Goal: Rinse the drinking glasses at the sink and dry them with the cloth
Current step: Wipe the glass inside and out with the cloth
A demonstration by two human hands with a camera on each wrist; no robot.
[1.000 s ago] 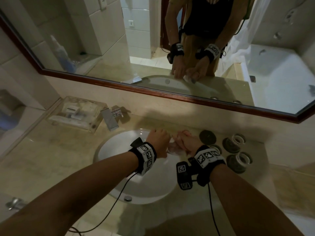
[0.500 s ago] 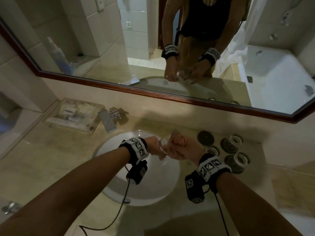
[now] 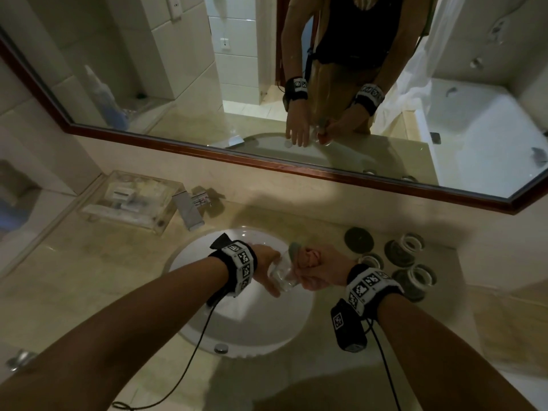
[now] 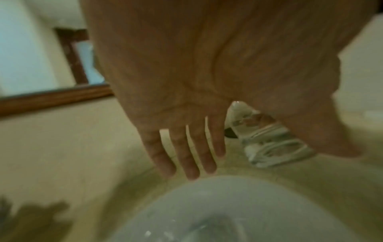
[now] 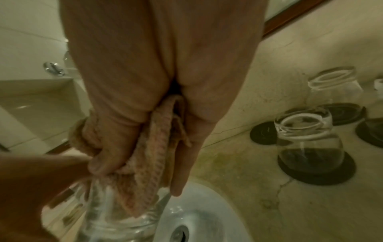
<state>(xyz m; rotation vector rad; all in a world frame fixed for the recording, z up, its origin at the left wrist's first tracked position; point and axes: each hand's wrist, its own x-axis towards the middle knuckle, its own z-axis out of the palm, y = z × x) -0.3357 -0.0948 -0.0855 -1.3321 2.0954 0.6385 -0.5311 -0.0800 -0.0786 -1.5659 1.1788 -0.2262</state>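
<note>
Over the white sink a clear drinking glass lies tilted between my two hands. My right hand grips a bunched pink cloth and pushes it into the glass mouth; the right wrist view shows the cloth stuffed into the glass. My left hand is at the glass base. In the left wrist view its fingers are straight and spread, and the glass sits between forefinger and thumb.
Three upturned glasses stand on dark coasters right of the basin, beside one bare coaster. A chrome faucet and a clear tray of toiletries sit at the back left. A wood-framed mirror runs behind the counter.
My left hand has let go of its curled grip on the glass and its fingers have straightened. The right hand keeps the cloth and has pushed it into the glass.
</note>
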